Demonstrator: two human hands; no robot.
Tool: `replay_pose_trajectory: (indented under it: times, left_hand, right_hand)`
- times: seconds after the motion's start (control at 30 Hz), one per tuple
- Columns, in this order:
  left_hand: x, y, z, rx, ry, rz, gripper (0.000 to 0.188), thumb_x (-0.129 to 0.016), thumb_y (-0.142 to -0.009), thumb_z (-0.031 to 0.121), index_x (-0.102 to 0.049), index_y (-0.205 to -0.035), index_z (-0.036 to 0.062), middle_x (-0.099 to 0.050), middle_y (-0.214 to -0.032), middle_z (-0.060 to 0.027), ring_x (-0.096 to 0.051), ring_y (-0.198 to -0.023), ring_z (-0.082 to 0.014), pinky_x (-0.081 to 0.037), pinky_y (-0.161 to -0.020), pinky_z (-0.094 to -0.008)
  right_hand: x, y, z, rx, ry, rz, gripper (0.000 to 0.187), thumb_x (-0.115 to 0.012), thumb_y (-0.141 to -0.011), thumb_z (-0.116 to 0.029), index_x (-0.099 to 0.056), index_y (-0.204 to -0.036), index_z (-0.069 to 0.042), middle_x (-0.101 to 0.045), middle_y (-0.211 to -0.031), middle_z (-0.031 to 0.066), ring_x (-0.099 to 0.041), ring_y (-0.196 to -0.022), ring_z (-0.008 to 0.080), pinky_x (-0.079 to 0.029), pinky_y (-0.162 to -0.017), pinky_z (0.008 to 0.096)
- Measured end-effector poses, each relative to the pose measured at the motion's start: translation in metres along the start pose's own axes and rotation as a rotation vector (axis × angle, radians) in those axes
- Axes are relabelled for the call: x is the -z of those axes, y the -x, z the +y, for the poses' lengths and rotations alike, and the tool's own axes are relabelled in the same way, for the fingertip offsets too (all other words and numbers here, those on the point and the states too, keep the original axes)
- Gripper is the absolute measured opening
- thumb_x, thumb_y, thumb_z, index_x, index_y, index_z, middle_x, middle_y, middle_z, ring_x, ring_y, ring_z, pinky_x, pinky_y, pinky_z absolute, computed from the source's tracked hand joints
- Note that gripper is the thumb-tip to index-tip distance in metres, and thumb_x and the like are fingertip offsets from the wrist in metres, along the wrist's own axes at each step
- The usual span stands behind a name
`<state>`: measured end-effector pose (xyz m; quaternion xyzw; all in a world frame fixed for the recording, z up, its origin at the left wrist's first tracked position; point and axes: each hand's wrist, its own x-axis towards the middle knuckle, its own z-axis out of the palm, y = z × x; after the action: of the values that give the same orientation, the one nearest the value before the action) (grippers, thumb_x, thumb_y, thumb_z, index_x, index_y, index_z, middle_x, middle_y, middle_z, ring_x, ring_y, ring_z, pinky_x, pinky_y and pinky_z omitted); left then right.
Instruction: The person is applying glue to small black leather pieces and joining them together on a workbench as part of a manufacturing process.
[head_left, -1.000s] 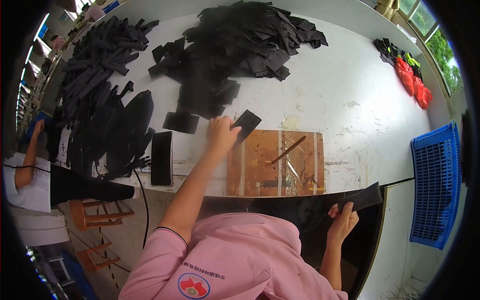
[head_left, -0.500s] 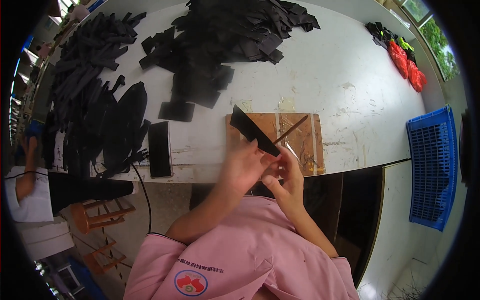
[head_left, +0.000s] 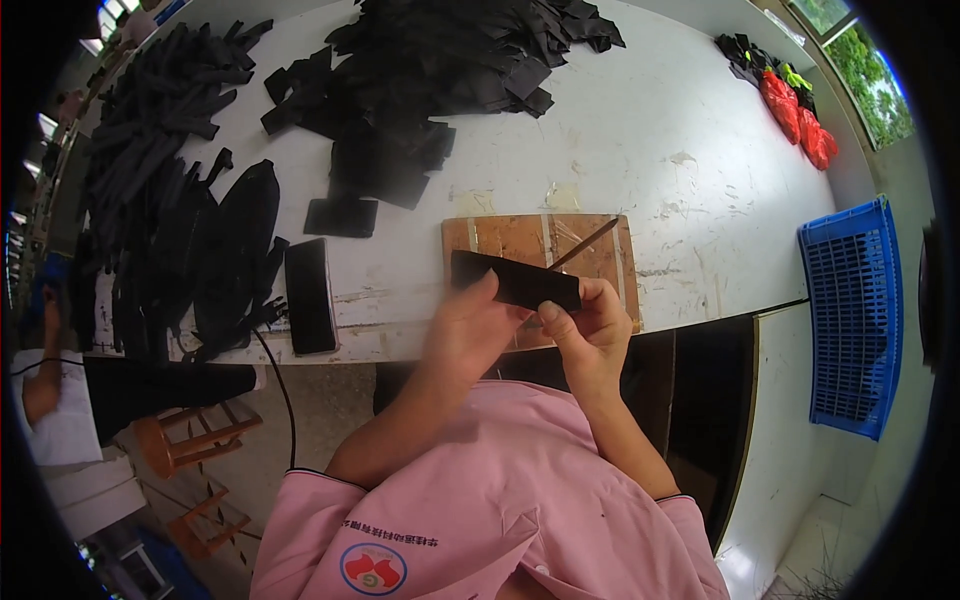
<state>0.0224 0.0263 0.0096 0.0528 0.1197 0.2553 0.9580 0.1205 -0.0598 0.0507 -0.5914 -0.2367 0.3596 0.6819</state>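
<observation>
A flat black fabric strip is stretched between my two hands above a brown board at the table's near edge. My left hand, slightly blurred, pinches its left part with the thumb on top. The right end is gripped by my right hand, thumb pressed on the lower edge. A thin brown stick slants up to the right from behind the strip. Its lower end is hidden, so I cannot tell whether a hand holds it.
Black fabric pieces are heaped at the back, with more strips at the left. A phone-like dark slab lies left of the board. A blue crate and red bags are at the right. A co-worker's arm shows far left.
The strip has turned from a steep slant to nearly level, its broad face now showing. My right hand has moved right along with its end. The whole view has shifted slightly.
</observation>
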Motion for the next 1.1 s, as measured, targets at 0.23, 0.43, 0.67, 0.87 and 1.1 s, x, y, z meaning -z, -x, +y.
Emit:
replay_pose_trajectory:
  times: [0.23,0.43,0.67,0.87,1.1]
  left_hand:
    - [-0.005,0.0,-0.021,0.058,0.107,0.14,0.041,-0.056,-0.082,0.024,-0.043,-0.115,0.005,-0.053,-0.107,-0.0099,-0.048,-0.101,-0.0228,-0.036,-0.089,-0.0379]
    - [-0.016,0.019,-0.026,-0.126,-0.717,0.681,0.026,-0.053,-0.084,0.022,-0.05,-0.102,0.004,-0.054,-0.093,-0.0024,-0.05,-0.082,-0.0097,-0.041,-0.071,-0.0249]
    - [-0.053,0.011,-0.014,-0.323,-1.104,0.317,0.012,-0.06,-0.077,0.008,-0.051,-0.08,0.001,-0.053,-0.073,-0.0031,-0.049,-0.064,-0.0064,-0.041,-0.057,-0.0193]
    - [-0.04,0.008,-0.006,-0.194,-1.03,0.492,0.004,-0.054,-0.073,0.0,-0.053,-0.077,0.0005,-0.054,-0.066,0.0004,-0.049,-0.057,-0.0048,-0.04,-0.054,-0.0176]
    - [-0.017,0.003,-0.027,-0.305,-1.288,0.248,0.007,-0.059,-0.072,0.002,-0.053,-0.073,-0.0016,-0.058,-0.061,-0.0053,-0.053,-0.055,-0.0078,-0.042,-0.049,-0.0243]
  right_hand:
    - [0.002,-0.005,0.001,0.133,0.221,-0.01,0.008,-0.064,-0.072,-0.001,-0.059,-0.079,0.0,-0.05,-0.067,0.0002,-0.047,-0.058,0.0056,-0.041,-0.05,0.0201]
    - [0.013,-0.01,0.006,0.422,0.725,0.046,0.015,-0.07,-0.062,-0.001,-0.055,-0.066,-0.002,-0.049,-0.061,0.0043,-0.046,-0.048,0.0135,-0.037,-0.043,0.0252]
    - [0.018,-0.021,0.015,0.609,0.86,0.035,0.019,-0.066,-0.051,0.003,-0.052,-0.062,-0.004,-0.046,-0.06,0.0055,-0.049,-0.052,0.0213,-0.039,-0.043,0.03]
    - [0.023,-0.021,0.01,0.722,1.03,-0.16,0.022,-0.067,-0.053,0.0,-0.052,-0.069,-0.004,-0.046,-0.066,0.0077,-0.048,-0.057,0.0245,-0.038,-0.047,0.0331]
    - [0.033,-0.009,0.006,0.278,0.607,-0.213,0.021,-0.069,-0.068,-0.011,-0.058,-0.082,0.001,-0.049,-0.061,0.0066,-0.049,-0.053,0.0148,-0.038,-0.047,0.026]
